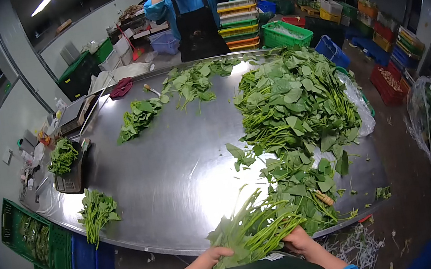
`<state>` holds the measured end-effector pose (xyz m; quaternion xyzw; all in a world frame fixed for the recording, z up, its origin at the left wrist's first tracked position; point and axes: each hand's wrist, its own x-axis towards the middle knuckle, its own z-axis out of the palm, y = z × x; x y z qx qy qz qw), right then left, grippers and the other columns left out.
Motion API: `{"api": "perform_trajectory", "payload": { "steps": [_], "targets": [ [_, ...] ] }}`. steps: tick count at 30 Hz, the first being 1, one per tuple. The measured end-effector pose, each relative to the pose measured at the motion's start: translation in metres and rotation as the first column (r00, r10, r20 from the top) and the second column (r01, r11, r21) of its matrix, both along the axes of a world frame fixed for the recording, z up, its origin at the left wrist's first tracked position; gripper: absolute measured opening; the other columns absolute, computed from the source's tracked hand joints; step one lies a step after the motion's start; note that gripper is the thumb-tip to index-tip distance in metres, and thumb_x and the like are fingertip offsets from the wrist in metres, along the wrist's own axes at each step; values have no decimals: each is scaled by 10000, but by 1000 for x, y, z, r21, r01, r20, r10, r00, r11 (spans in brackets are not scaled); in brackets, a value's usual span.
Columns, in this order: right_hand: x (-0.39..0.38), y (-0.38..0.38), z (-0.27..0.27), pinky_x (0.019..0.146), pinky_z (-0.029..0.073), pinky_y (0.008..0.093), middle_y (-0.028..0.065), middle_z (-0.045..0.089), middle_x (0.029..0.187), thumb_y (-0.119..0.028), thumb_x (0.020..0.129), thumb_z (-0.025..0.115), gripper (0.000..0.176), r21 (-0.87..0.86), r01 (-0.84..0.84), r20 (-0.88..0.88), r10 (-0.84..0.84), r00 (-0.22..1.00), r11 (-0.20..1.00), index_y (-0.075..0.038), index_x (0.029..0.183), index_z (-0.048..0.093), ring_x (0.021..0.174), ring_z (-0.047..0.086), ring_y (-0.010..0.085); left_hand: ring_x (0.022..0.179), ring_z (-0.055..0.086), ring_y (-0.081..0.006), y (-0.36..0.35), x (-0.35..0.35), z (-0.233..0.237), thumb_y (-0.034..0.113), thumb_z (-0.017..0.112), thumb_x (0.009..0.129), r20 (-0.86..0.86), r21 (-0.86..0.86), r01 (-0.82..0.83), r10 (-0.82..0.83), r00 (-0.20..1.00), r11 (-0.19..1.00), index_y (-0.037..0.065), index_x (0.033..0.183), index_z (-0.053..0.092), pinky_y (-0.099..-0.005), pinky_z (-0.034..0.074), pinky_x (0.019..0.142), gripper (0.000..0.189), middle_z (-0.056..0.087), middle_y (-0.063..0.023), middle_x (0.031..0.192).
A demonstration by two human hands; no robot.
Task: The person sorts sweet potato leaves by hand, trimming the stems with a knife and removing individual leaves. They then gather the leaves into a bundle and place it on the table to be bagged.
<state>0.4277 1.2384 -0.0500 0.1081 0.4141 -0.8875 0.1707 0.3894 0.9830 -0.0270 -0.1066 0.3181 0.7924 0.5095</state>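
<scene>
At the near edge of the steel table, my left hand (215,255) and my right hand (298,238) hold a loose bunch of leafy greens (260,229) with long stems between them. My left fingers grip the leafy end; my right fingers close on the stem ends. A big heap of the same greens (296,97) covers the table's right side, with looser greens (294,178) spilling toward my right hand. Among those lies a tan-handled tool (323,198), its other end hidden. A separate bunch (96,212) rests at the table's left edge.
Greens sit on a weighing scale (69,181) at left. More bunches (137,117) lie across the steel table (176,168). A co-worker in a dark apron (199,34) stands opposite, arms raised. Green crates (57,252) stand at lower left; cut scraps (358,247) litter the floor.
</scene>
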Motion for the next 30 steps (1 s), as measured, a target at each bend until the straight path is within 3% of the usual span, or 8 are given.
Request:
{"api": "perform_trajectory", "payload": {
  "steps": [5, 7, 13, 17, 18, 23, 25, 30],
  "targets": [
    [-3, 7, -9, 1008, 255, 426, 131, 448, 1233, -20, 775, 557, 500, -469, -144, -47, 138, 989, 871, -27, 1241, 377, 1169, 402, 259, 964, 573, -252, -2, 0, -1, 22, 587, 664, -1, -6, 8, -8, 1000, 1000, -4, 1188, 447, -350, 454, 863, 543, 553, -171, 1102],
    [-3, -1, -17, 1020, 229, 438, 134, 423, 1262, -83, 791, 560, 505, -800, -68, 69, 205, 976, 596, -28, 1254, 366, 1186, 378, 271, 962, 573, -252, -1, 1, -2, 20, 587, 664, -1, -7, 17, -17, 1000, 1000, -4, 1188, 447, -350, 454, 862, 543, 554, -170, 1100],
    [-3, -13, -37, 941, 373, 449, 145, 542, 1107, -253, 823, 569, 340, -743, -14, 120, 154, 981, 669, -39, 1083, 519, 1057, 491, 291, 958, 575, -251, 2, 1, -4, 16, 589, 665, -9, 2, 46, -46, 999, 999, -5, 1191, 445, -350, 456, 857, 546, 555, -169, 1097],
    [-17, -17, -8, 740, 482, 333, 99, 580, 982, -66, 841, 494, 211, -66, 309, 342, -270, 900, 949, -36, 1049, 517, 906, 563, 212, 955, 576, -250, 7, -7, -8, 13, 590, 665, -39, 32, 51, -50, 998, 998, -5, 1192, 443, -350, 458, 854, 548, 557, -168, 1095],
    [-15, -3, -6, 686, 474, 315, 77, 604, 901, -5, 819, 479, 198, 659, 114, -97, -66, 993, 743, -28, 999, 557, 822, 575, 182, 955, 576, -250, 8, -9, -10, 12, 591, 665, -35, 43, 42, -41, 999, 998, -5, 1192, 443, -350, 458, 853, 548, 557, -168, 1094],
    [-14, 19, 7, 726, 434, 266, 87, 568, 903, 41, 732, 482, 199, 780, 386, -540, 217, 814, 493, 10, 921, 535, 824, 546, 155, 951, 577, -249, 9, -12, -26, 9, 592, 665, -8, 73, 19, -18, 1000, 997, -5, 1194, 441, -350, 460, 850, 550, 558, -166, 1092],
    [-16, 16, 8, 724, 425, 250, 55, 550, 894, 40, 777, 457, 196, 448, 226, -327, -77, 942, 865, -22, 961, 486, 807, 540, 153, 950, 578, -249, 8, -15, -30, 7, 593, 666, -9, 73, 26, -26, 1000, 997, -5, 1195, 440, -350, 460, 848, 551, 559, -166, 1090],
    [-11, -12, -6, 756, 462, 302, 47, 530, 929, -101, 825, 547, 296, -170, 200, 175, -171, 970, 965, -78, 1095, 429, 842, 532, 147, 946, 579, -248, 8, -15, -33, 4, 594, 666, -5, 80, 41, -41, 999, 996, -5, 1197, 439, -350, 462, 844, 553, 560, -164, 1088]
  ]
}}
